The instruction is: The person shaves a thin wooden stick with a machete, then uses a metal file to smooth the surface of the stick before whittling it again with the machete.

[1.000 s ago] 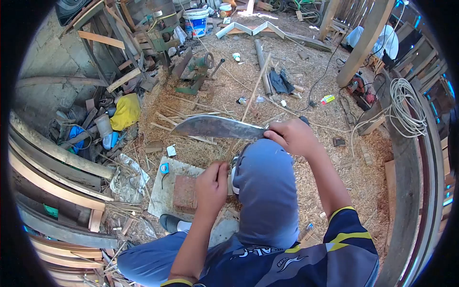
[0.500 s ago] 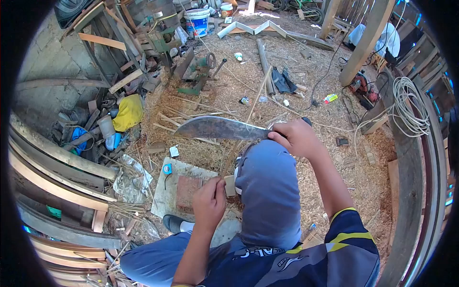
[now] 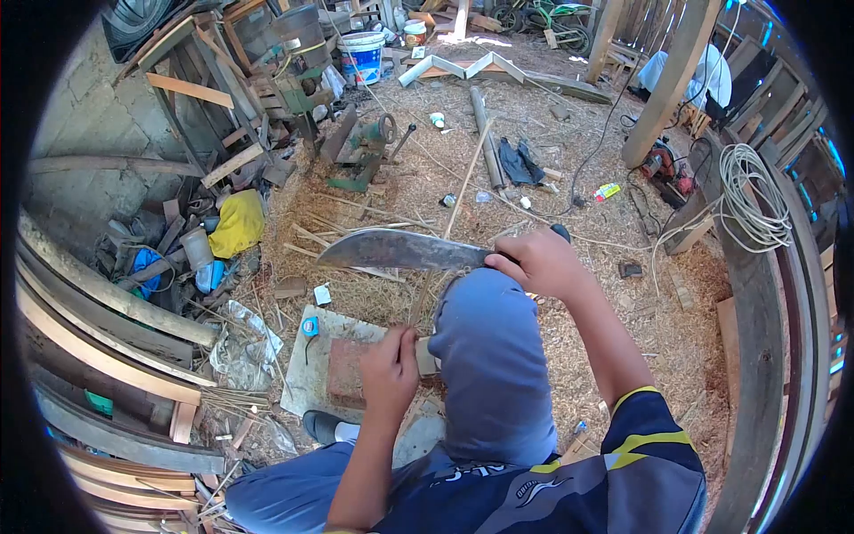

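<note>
My right hand is wrapped round the dark handle of a machete, just above my raised knee. The broad, worn blade points left, nearly level. Crossing the blade is a long thin strip of wood or bamboo, its far end reaching up and away from me. My left hand is closed on the strip's near end, beside the knee. Whether the edge bites into the strip cannot be made out. Below the left hand lie a reddish block and a pale board.
A blue tape measure rests on the board. More thin strips lie on the shavings beyond. A green metal machine stands ahead, coiled cable hangs right, and planks are stacked left.
The machete and my right hand have shifted slightly left and down in view. The strip's far end has swung a little left. Both hands keep their hold.
</note>
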`<state>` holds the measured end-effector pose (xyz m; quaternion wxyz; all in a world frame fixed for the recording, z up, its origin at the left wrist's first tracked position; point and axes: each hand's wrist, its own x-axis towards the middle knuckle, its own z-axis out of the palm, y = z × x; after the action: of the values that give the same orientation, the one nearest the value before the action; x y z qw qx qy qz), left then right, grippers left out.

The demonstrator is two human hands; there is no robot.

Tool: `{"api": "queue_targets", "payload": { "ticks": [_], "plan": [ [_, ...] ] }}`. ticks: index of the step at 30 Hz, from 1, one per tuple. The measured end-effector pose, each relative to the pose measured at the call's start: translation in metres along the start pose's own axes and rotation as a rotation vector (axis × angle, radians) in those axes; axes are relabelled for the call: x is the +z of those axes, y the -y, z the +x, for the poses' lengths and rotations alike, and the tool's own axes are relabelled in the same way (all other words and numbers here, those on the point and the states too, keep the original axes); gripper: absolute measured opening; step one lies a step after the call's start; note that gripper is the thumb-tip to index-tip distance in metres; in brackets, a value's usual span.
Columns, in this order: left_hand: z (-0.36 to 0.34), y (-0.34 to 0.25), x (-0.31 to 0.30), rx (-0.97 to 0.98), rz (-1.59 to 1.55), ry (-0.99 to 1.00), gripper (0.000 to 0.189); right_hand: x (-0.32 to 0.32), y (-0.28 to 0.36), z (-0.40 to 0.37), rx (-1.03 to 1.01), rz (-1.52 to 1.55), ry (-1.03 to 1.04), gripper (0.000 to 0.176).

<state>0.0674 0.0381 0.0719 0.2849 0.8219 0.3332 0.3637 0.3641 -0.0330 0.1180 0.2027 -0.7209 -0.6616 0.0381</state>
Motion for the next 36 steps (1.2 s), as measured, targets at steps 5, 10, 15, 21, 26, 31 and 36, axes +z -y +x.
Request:
{"api": "queue_targets", "payload": {
  "ticks": [5, 10, 15, 21, 26, 31, 36],
  "plan": [
    [-0.069, 0.028, -0.023, -0.177, -0.037, 0.063, 0.011, 0.000, -0.017, -0.005, 0.034, 0.025, 0.011, 0.042],
    [-0.046, 0.024, -0.004, -0.121, -0.128, 0.032, 0.009, -0.001, -0.011, -0.004, 0.027, 0.076, 0.022, 0.041],
    [-0.033, 0.023, 0.002, -0.087, -0.082, 0.032, 0.008, -0.002, -0.007, -0.002, 0.030, 0.041, 0.052, 0.040],
    [-0.100, 0.059, -0.028, -0.110, 0.018, 0.065, 0.007, -0.002, -0.018, -0.007, 0.036, 0.065, 0.006, 0.038],
    [-0.124, 0.068, -0.031, -0.140, -0.044, 0.059, 0.007, -0.005, -0.022, -0.012, 0.081, 0.065, 0.014, 0.039],
    [-0.098, 0.062, -0.004, -0.145, -0.080, 0.051, 0.012, 0.000, -0.021, -0.012, 0.080, 0.045, 0.022, 0.041],
    [-0.007, 0.014, 0.006, -0.208, -0.169, 0.062, 0.019, 0.003, -0.002, 0.003, 0.012, 0.029, 0.047, 0.045]
  ]
}}
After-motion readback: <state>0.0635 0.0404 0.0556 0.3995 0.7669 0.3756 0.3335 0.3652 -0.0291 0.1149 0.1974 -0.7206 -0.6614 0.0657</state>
